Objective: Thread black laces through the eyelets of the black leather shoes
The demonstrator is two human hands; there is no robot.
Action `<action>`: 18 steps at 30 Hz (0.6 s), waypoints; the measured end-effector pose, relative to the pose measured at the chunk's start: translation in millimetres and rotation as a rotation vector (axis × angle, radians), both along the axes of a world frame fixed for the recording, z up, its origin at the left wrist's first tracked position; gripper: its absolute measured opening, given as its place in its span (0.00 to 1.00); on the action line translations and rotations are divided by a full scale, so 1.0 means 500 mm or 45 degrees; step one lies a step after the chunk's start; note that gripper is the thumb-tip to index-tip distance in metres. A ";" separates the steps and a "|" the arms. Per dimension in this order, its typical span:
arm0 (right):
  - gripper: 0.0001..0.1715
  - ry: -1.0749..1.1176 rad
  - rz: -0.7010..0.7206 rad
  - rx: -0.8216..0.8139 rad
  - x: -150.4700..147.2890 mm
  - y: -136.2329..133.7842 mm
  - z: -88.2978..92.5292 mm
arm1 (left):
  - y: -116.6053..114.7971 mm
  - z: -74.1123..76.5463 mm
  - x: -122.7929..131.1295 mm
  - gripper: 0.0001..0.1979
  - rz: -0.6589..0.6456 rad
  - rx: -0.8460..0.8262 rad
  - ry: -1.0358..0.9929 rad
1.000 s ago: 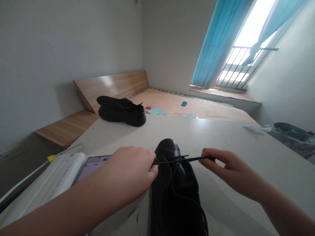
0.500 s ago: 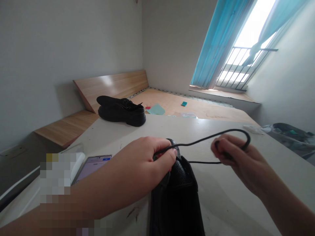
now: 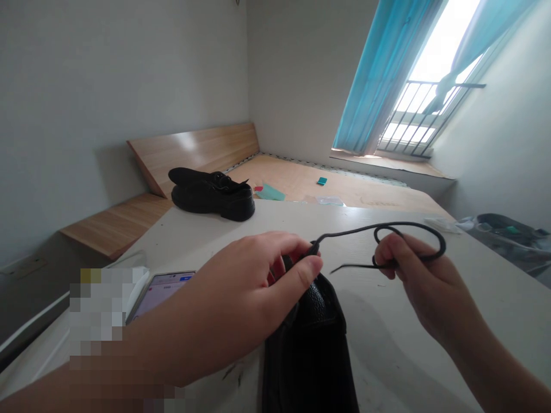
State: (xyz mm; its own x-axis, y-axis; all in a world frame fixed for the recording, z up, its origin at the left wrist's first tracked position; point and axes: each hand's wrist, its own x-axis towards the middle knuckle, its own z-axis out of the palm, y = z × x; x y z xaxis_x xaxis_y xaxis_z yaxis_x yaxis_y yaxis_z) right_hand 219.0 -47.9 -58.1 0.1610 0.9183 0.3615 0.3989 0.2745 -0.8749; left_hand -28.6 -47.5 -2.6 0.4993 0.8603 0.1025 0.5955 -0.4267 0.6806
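A black leather shoe (image 3: 322, 307) stands in front of me on the white table, its heel end towards me. My left hand (image 3: 253, 281) is closed on the shoe's upper near the lacing, thumb and fingers pinching its edge where the lace comes out; the far part is hidden behind the hand. A black shoelace (image 3: 350, 233) runs from there to the right. My right hand (image 3: 415, 267) pinches this lace, which curls in loops around the fingers. The lace's thin free end points left, apart from the shoe.
Another black shoe (image 3: 210, 198) rests at the table's far left edge. A lit phone (image 3: 159, 292) lies by my left forearm, beside a partly blurred white object (image 3: 133, 281). Beyond the white table (image 3: 293, 221) is a wooden bed base (image 3: 365, 195); a bag-lined bin (image 3: 512, 238) stands right.
The lower lace strand, which reached the shoe before, now ends in a free tip. A small loop shows at my right hand. My left fingers have shifted slightly along the shoe's edge.
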 end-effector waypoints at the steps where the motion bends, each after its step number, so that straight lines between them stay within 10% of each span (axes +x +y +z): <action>1: 0.21 0.127 0.040 0.007 -0.002 -0.003 0.001 | -0.004 0.002 0.000 0.17 -0.010 0.022 -0.056; 15: 0.19 0.146 0.786 -0.474 -0.037 -0.076 -0.013 | -0.033 -0.006 0.032 0.18 -0.726 0.326 0.155; 18: 0.18 0.169 0.709 -0.456 -0.035 -0.066 -0.012 | -0.027 -0.011 0.031 0.23 -0.712 0.449 0.094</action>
